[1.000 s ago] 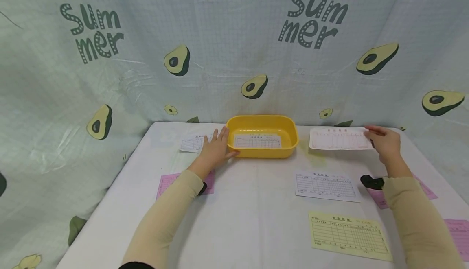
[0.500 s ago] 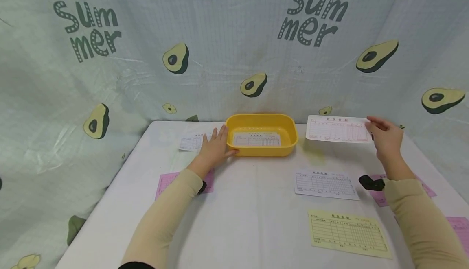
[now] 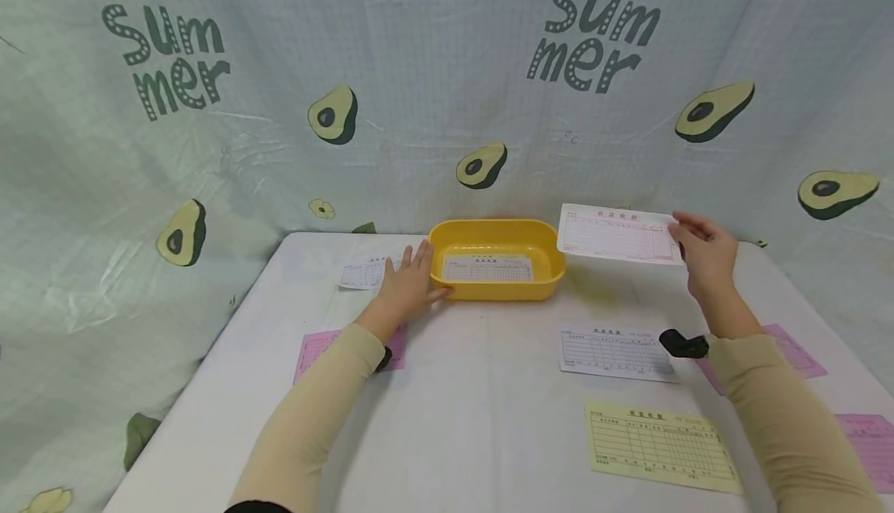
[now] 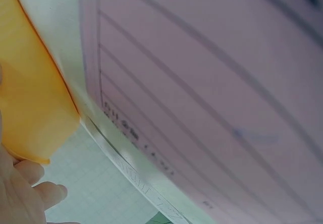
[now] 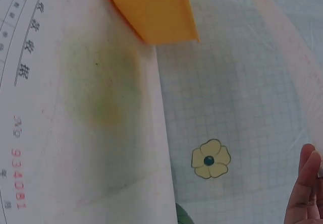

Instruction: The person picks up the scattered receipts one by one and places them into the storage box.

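Note:
My right hand [image 3: 712,261] pinches the right edge of a white receipt slip [image 3: 615,235] with red print. The slip is held up above the table, tilted, its left end overlapping the right rim of a yellow plastic basin [image 3: 497,292] in the head view. In the right wrist view the fingertips [image 5: 306,176] show at the slip's lower end. My left hand [image 3: 407,289] rests with spread fingers against the basin's left side, its thumb by the front wall. White receipt slips [image 3: 487,268] with dark print lie inside the basin.
On the white table [image 3: 447,428] lie a white slip [image 3: 615,354] and a yellow slip [image 3: 660,447] at right. Pink slips lie under the left forearm [image 3: 317,346] and by the right sleeve [image 3: 796,354]. Another white slip [image 3: 359,273] is beside the left hand. A patterned curtain [image 3: 419,71] hangs behind.
My right hand has raised the red-printed slip and carried it left, up to the basin's right rim. The left hand and the basin have stayed in place.

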Demonstrator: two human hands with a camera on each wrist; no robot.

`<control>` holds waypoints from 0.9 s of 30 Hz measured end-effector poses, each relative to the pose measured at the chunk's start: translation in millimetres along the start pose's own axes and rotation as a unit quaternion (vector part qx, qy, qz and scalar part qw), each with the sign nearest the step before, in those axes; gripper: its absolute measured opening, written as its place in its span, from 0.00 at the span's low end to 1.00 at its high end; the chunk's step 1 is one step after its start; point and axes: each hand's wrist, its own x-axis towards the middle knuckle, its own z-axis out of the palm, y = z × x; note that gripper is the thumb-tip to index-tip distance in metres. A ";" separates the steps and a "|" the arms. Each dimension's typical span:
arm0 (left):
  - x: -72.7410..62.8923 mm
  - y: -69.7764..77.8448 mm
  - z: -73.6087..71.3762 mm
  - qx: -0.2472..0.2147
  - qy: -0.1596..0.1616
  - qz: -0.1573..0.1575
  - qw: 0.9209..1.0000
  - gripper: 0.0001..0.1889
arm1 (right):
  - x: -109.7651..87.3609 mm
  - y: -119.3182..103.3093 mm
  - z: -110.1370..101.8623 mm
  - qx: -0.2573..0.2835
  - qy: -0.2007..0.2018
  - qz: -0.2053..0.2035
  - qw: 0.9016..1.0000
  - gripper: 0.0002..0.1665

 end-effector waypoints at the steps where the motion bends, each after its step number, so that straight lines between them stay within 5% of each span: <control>1: -0.1 -0.1 0.1 -0.001 0.001 0.000 1.000 0.54 | -0.8 1.4 3.5 0.007 -0.004 -0.002 1.000 0.08; 27: 0.0 0.4 -2.3 0.027 -0.010 -0.001 1.000 0.55 | -20.1 39.0 99.8 -0.075 -0.083 0.020 0.994 0.23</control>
